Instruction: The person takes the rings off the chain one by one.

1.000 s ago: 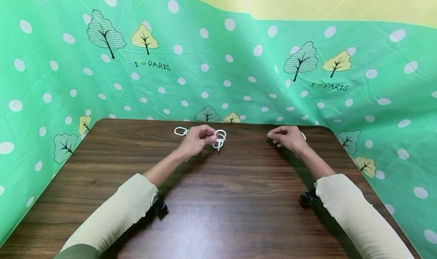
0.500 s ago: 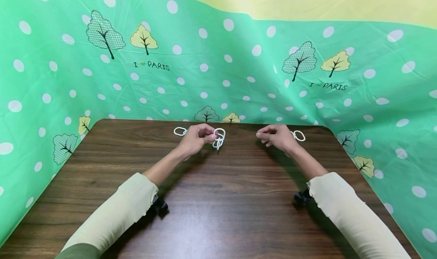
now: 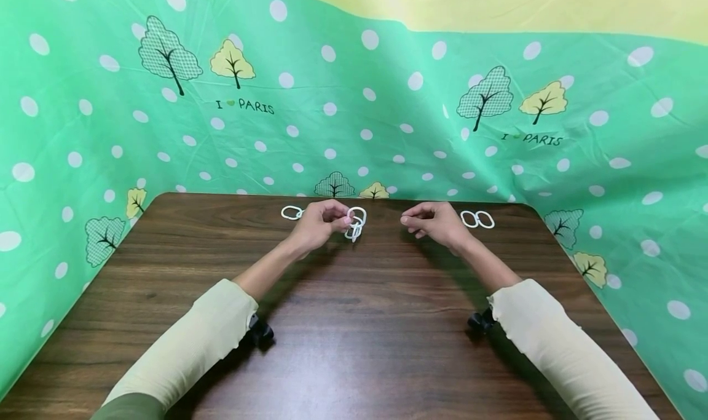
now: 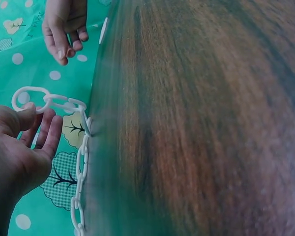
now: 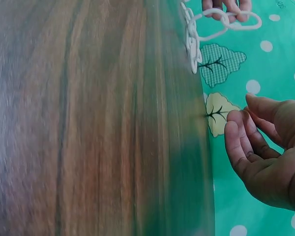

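Observation:
A white plastic chain point(image 4: 82, 162) hangs from my left hand point(image 3: 318, 224), which pinches its end link point(image 4: 32, 89) between thumb and fingers. Below the fingers some links bunch down toward the table; the far part of the chain point(image 3: 291, 213) shows on the table left of that hand. My right hand point(image 3: 434, 223) hovers to the right, apart from the chain. Its fingers point(image 5: 234, 137) are loosely bent toward the thumb, with nothing between them. Two white oval links point(image 3: 477, 219) lie side by side on the table just right of this hand.
The dark wood table point(image 3: 332, 321) ends close behind both hands. A green dotted cloth point(image 3: 387, 118) with tree prints hangs past its back and sides. Small black devices point(image 3: 260, 332) sit under both wrists.
My right hand has moved left toward the chain, uncovering the two oval links behind it. My left hand keeps its pinch on the chain, nearly still.

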`<state>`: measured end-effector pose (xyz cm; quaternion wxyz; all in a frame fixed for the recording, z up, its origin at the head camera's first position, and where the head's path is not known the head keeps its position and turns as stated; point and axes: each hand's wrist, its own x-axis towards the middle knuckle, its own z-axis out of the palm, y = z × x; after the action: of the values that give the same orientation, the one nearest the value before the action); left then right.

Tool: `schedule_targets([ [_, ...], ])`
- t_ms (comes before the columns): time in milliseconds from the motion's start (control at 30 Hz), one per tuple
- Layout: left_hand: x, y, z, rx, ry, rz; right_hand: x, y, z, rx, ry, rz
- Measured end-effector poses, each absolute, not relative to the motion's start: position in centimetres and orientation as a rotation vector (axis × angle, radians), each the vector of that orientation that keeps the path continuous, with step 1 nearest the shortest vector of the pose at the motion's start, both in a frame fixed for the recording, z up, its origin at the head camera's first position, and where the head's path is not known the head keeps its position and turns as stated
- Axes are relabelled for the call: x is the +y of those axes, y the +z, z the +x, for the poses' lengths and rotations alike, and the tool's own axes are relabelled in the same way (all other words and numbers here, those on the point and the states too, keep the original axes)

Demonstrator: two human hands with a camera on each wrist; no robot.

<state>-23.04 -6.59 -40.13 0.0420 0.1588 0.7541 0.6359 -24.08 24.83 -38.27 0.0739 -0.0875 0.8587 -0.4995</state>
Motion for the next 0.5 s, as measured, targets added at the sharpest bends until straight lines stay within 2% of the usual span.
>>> schedule_targets([
  [500, -6.0, -40.1, -23.1, 2.271, 1.973, 0.488, 21.3, -37.9, -23.5, 2.529, -1.514, -0.379],
])
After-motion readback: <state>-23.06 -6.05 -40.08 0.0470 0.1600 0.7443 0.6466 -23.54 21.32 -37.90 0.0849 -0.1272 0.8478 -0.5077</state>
